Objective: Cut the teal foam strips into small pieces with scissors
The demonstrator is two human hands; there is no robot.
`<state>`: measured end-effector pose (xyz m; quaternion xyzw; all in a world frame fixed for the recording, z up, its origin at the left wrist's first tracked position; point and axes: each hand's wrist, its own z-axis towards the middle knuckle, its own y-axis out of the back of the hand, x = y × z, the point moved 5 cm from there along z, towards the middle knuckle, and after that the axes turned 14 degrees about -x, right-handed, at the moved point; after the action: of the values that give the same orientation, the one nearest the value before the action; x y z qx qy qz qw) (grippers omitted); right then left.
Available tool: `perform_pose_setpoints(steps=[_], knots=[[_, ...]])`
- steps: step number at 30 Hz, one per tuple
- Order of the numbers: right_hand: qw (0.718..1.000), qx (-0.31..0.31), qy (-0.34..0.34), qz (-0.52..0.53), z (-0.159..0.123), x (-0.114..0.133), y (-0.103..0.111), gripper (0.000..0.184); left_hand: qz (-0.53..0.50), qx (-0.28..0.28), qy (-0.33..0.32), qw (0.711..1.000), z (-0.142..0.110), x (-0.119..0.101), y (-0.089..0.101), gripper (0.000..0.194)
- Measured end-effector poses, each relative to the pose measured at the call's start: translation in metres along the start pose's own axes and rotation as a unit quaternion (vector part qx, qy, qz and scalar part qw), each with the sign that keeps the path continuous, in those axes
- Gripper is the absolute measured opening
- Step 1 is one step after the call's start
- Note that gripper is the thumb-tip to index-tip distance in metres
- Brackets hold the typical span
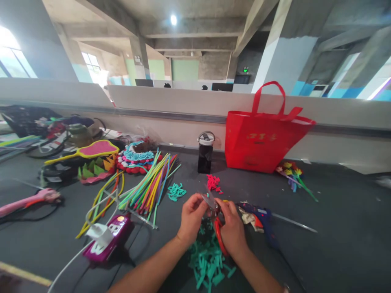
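My right hand [232, 230] is closed round red-handled scissors [217, 232], whose blades point up between my hands. My left hand [192, 215] pinches something small at the blade tips; I cannot make out what it is. Both hands hover low over a heap of short teal pipe-cleaner pieces [207, 262] on the dark grey table [336, 228]. A smaller teal heap [176, 191] and a red heap [213, 182] lie just beyond my hands.
A bundle of long coloured pipe cleaners [149, 185] lies to the left, with a purple power strip [107, 239] in front of it. A blue glue gun [262, 221] rests on the right. A black bottle [205, 153] and red tote bag [264, 136] stand behind.
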<state>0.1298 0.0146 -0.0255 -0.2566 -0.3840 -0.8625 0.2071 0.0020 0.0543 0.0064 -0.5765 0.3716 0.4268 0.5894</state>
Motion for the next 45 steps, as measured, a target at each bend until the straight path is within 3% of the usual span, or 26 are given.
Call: perform_pose_setpoints(steps=[6,17,32,39,45], knots=[[0.999,-0.015,0.002,-0.050,0.003,-0.001,0.004,0.055,-0.005,0.006,0.031,0.999,-0.003,0.006,-0.002,0.022],[0.999,-0.022,0.017,-0.043,0.000,-0.001,0.001,0.049,-0.006,-0.003,0.045,0.999,-0.001,0.015,0.001,0.027],[0.999,-0.024,0.016,-0.025,0.002,0.004,0.006,0.038,0.031,-0.001,0.027,0.999,-0.001,0.013,0.002,0.028],[0.998,-0.066,0.003,-0.015,0.005,-0.002,0.012,0.029,-0.007,0.013,0.039,0.999,-0.001,0.010,0.000,0.026],[0.997,-0.025,0.021,-0.067,0.002,-0.002,0.007,0.036,-0.051,0.048,0.058,0.996,0.001,0.008,-0.002,0.025]])
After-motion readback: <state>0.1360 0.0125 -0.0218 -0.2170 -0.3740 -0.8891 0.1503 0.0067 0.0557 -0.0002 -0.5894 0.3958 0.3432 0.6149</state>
